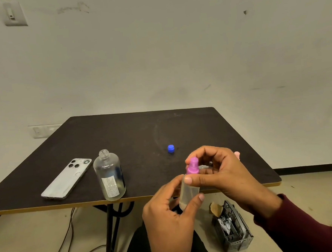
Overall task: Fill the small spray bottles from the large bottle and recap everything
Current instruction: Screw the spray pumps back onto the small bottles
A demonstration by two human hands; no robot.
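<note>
clear small spray bottle upright, purple nozzle up, both hands gripping

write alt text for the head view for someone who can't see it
A left hand holds a small clear spray bottle while the right hand grips its purple spray top. On the dark table stand an uncapped large bottle, a blue cap and a phone.

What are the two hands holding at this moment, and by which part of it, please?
Both hold one small spray bottle. The left hand grips its clear body; the right hand pinches its purple spray top.
</note>
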